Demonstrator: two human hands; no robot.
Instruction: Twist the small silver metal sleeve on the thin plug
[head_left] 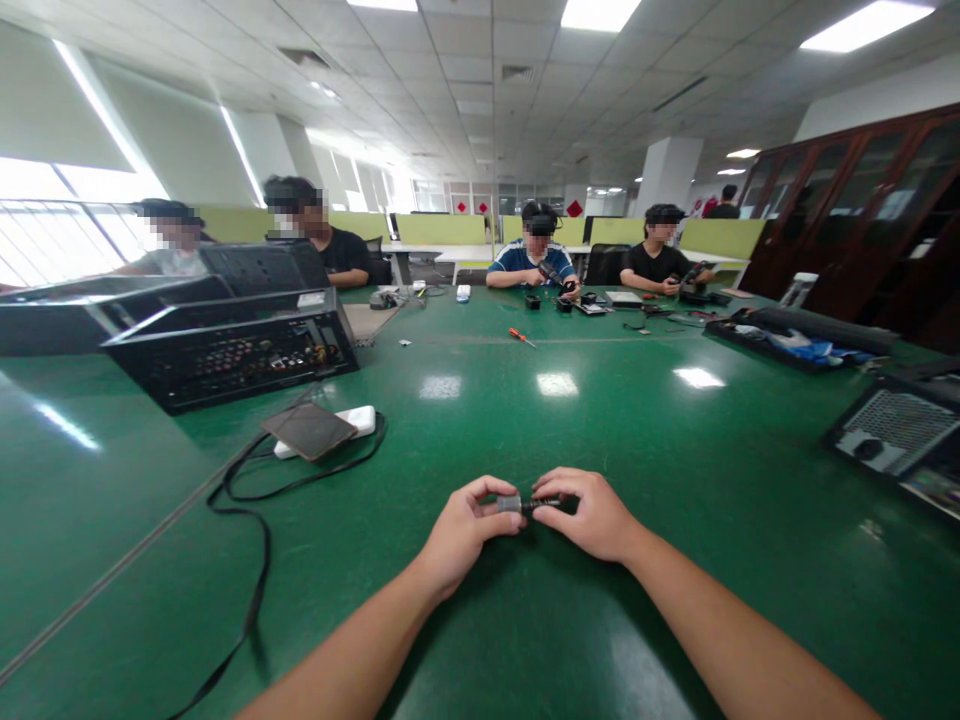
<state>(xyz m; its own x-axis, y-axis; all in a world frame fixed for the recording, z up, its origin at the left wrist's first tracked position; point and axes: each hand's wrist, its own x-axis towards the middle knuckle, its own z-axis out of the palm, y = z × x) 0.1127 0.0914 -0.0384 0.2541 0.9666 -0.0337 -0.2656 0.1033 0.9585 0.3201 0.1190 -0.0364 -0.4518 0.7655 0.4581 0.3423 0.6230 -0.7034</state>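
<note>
Just above the green table, my two hands meet in the middle of the view. A short grey cylinder is pinched between the thumb and fingers of my left hand. From its right side a thin dark ridged rod sticks out, lying level. My right hand is closed on this rod with thumb and fingertips. Whether rod and cylinder are one piece cannot be made out, as the fingers cover parts of both.
Left of my hands lie a white power strip, a dark flat piece and a black cable. Black computer cases stand behind them. An orange screwdriver lies farther off. Another case is at right. Several people sit opposite.
</note>
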